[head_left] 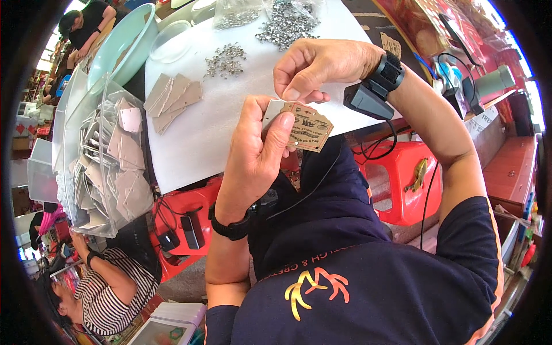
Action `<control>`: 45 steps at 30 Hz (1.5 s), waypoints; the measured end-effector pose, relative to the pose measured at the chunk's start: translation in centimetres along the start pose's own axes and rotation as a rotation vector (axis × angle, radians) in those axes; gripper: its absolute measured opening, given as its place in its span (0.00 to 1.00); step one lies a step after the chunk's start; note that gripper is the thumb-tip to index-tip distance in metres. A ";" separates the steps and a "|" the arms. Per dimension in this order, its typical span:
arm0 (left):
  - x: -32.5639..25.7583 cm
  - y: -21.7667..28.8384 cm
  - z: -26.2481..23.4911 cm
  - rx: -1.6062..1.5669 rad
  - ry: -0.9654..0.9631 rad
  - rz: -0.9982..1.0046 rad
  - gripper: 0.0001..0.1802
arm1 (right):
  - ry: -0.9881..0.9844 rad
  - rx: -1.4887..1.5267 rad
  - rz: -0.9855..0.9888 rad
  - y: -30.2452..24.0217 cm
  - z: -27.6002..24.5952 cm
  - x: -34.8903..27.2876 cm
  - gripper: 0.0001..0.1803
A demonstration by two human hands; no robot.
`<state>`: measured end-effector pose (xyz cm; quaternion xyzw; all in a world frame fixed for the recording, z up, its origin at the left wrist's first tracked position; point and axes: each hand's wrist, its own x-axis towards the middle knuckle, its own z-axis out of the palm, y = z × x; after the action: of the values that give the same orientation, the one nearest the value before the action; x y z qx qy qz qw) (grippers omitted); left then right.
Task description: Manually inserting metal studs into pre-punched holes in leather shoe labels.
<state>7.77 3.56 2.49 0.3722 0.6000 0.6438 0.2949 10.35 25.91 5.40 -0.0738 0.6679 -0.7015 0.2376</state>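
Note:
My left hand [253, 158] grips a tan printed cardboard tag [313, 127] between thumb and fingers, above the table's near edge. The tag has a shaped outline and small holes. My right hand [322, 68] is at the tag's upper edge, thumb and fingertips pinched together. Whatever lies between those fingertips is too small to make out. Beyond the hands, a small heap of shiny metal pieces [226, 60] lies on the white tabletop [210, 126]. A fanned stack of grey-backed tags [172, 99] rests to the left of it.
A bigger pile of metal pieces [286, 26] lies at the far side, near a clear bag [237, 14]. On the left stand a clear bin [105, 221] full of tags and a pale green basin [123, 49]. Red stools [397, 198] stand below; cables hang from my wrist devices.

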 end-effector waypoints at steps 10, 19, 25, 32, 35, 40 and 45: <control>0.0 0.2 -0.1 -0.007 0.001 -0.014 0.09 | 0.030 -0.070 0.003 -0.2 0.4 -0.4 0.10; -0.1 -0.4 -0.1 0.041 0.035 -0.005 0.09 | 0.088 -0.135 -0.019 -0.6 1.3 -0.9 0.09; -0.1 0.0 0.2 0.063 0.027 0.043 0.09 | 0.077 -0.066 -0.013 -0.6 1.3 -1.3 0.09; 0.1 0.0 -0.1 0.084 0.028 0.037 0.10 | 0.001 -0.183 -0.078 -0.1 1.4 -1.6 0.11; 0.3 -0.1 0.0 0.073 0.048 0.044 0.10 | 0.031 -0.212 -0.136 0.2 1.4 -1.3 0.10; 0.4 -0.2 0.2 0.067 0.107 0.038 0.10 | 0.101 -0.250 -0.155 0.3 1.8 -1.2 0.08; 0.5 -0.6 0.1 0.119 0.115 0.082 0.09 | 0.128 -0.291 -0.166 0.2 1.9 -1.3 0.08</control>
<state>7.49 4.09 1.95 0.3755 0.6373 0.6391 0.2107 12.32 24.80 5.71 -0.1173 0.7677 -0.6179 0.1228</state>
